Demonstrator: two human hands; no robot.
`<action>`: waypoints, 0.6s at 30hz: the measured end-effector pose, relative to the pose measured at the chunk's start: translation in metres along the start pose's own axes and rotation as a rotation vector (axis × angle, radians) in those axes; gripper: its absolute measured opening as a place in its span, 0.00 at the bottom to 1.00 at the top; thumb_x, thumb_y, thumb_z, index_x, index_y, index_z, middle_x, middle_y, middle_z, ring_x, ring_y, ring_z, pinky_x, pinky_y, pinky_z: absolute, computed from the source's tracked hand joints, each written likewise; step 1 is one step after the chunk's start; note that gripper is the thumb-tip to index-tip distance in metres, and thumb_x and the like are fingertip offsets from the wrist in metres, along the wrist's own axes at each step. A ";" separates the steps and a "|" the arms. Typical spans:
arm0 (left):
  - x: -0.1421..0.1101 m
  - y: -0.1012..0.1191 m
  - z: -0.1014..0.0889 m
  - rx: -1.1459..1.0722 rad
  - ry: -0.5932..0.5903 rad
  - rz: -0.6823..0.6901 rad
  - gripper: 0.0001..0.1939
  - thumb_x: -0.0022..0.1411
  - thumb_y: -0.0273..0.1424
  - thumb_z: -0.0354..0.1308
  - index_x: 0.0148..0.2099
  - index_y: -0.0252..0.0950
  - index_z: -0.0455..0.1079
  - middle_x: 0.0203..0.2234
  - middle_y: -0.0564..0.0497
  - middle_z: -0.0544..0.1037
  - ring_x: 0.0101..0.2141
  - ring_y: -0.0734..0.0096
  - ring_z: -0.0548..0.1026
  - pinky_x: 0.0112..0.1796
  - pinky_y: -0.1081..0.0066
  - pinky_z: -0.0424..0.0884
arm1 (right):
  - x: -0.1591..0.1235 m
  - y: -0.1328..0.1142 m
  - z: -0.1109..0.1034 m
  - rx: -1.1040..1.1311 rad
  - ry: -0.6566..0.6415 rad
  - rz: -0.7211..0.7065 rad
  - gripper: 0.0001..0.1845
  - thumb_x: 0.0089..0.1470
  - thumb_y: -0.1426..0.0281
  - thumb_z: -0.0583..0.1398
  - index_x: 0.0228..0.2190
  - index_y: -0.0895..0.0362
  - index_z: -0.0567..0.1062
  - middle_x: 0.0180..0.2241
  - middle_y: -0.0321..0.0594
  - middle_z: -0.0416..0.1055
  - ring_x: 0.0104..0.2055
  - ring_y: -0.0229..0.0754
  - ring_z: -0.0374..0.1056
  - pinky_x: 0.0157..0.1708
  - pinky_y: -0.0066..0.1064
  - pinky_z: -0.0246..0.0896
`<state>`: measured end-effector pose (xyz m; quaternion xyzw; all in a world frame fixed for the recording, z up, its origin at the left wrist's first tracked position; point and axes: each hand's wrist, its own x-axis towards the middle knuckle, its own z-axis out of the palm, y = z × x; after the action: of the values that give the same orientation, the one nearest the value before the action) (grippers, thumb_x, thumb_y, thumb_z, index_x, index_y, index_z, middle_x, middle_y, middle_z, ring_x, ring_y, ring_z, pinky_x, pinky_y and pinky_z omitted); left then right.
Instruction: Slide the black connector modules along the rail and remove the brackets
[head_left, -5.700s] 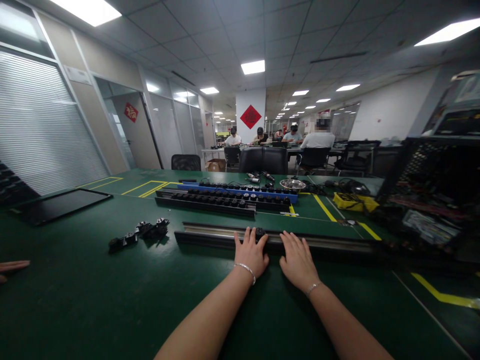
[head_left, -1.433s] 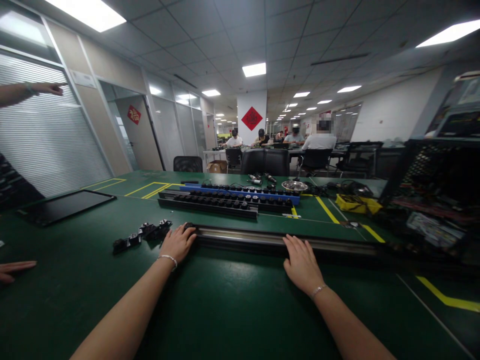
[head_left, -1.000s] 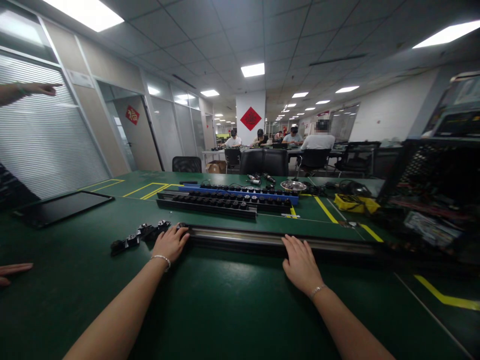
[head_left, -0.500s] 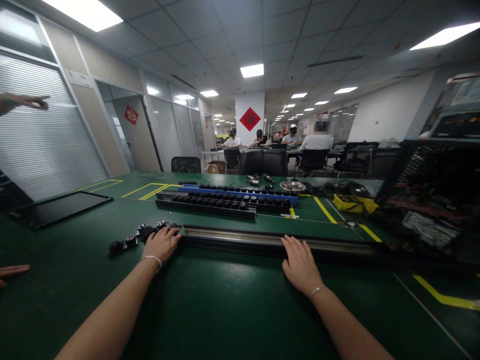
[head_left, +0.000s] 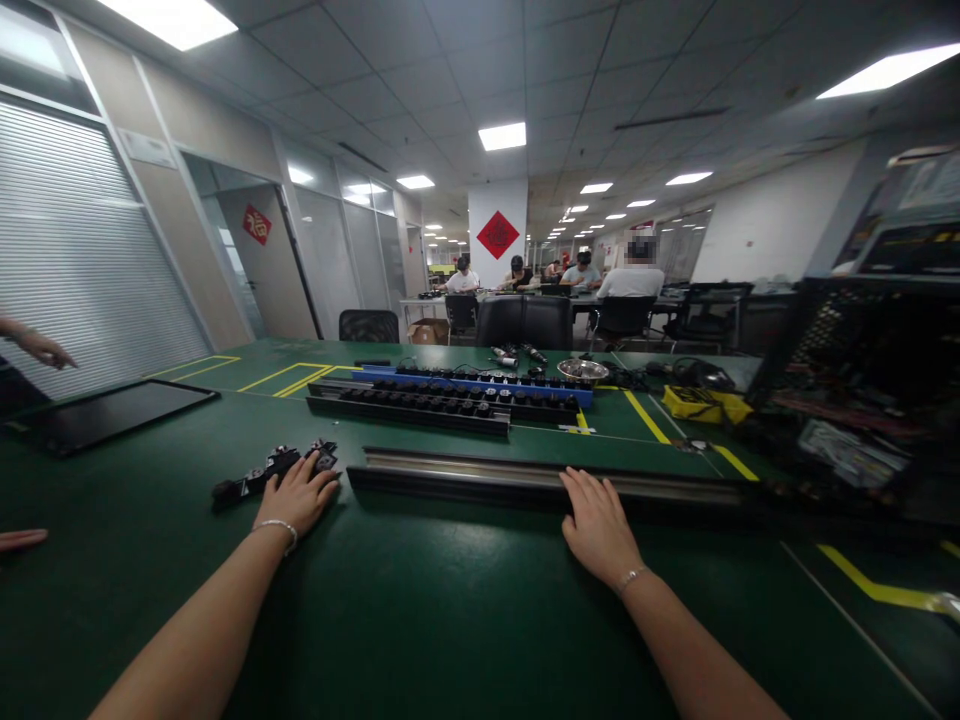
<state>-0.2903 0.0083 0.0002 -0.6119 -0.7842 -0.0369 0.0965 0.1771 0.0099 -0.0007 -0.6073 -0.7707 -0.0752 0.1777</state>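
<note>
A long black metal rail (head_left: 465,478) with a pale channel lies across the green table. My right hand (head_left: 600,525) rests on its right half, fingers stretched over the channel and thumb near the front side. My left hand (head_left: 298,497) lies left of the rail's end, with fingers apart over a cluster of small black and silver parts (head_left: 262,470). The hand covers part of this cluster; whether its fingertips touch a piece cannot be made out.
Behind the rail lie black and blue rails (head_left: 450,395) bearing rows of round black pieces. Further back are a metal bowl (head_left: 583,370) and a yellow bin (head_left: 705,405). A black panel (head_left: 127,415) and another person's hand (head_left: 43,348) are at left. A dark rack (head_left: 862,400) stands right.
My left hand has slid leftward along the rail with a small black block, then off its end to the parts. My right hand stays on the rail. The other person's raised hand has lowered.
</note>
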 end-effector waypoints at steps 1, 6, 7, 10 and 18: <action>0.001 -0.001 0.002 -0.002 -0.001 0.006 0.24 0.61 0.44 0.38 0.53 0.48 0.67 0.63 0.50 0.52 0.61 0.56 0.49 0.54 0.45 0.49 | 0.000 0.000 0.000 0.001 0.000 -0.001 0.31 0.48 0.75 0.47 0.55 0.61 0.61 0.59 0.42 0.57 0.62 0.43 0.48 0.62 0.42 0.32; 0.000 -0.005 0.005 -0.013 -0.021 0.033 0.21 0.60 0.46 0.41 0.48 0.51 0.71 0.62 0.53 0.53 0.62 0.54 0.44 0.55 0.42 0.44 | 0.000 0.001 0.002 0.007 0.006 -0.011 0.30 0.48 0.75 0.48 0.55 0.61 0.61 0.59 0.43 0.57 0.62 0.42 0.48 0.62 0.42 0.32; -0.001 -0.005 0.003 -0.018 -0.006 0.040 0.20 0.60 0.45 0.42 0.47 0.52 0.72 0.62 0.53 0.54 0.63 0.54 0.44 0.55 0.41 0.44 | 0.000 0.002 0.002 0.008 0.007 -0.013 0.30 0.48 0.75 0.48 0.55 0.61 0.61 0.59 0.43 0.57 0.61 0.42 0.48 0.62 0.42 0.32; -0.003 0.004 -0.003 -0.093 0.146 0.033 0.19 0.60 0.43 0.44 0.46 0.48 0.72 0.62 0.53 0.55 0.62 0.54 0.44 0.57 0.44 0.43 | 0.001 0.002 0.002 0.012 0.012 -0.019 0.30 0.48 0.75 0.48 0.55 0.61 0.61 0.58 0.43 0.58 0.61 0.43 0.49 0.62 0.41 0.32; -0.011 0.111 -0.028 -0.948 0.506 -0.095 0.24 0.66 0.35 0.30 0.50 0.36 0.64 0.57 0.46 0.62 0.57 0.65 0.60 0.55 0.61 0.59 | 0.002 0.004 0.002 0.094 0.068 -0.043 0.27 0.50 0.72 0.49 0.52 0.59 0.65 0.54 0.43 0.64 0.58 0.43 0.54 0.60 0.42 0.38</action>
<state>-0.1770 0.0207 0.0192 -0.5242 -0.6605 -0.5375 -0.0061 0.1799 0.0136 -0.0020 -0.5785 -0.7799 -0.0634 0.2305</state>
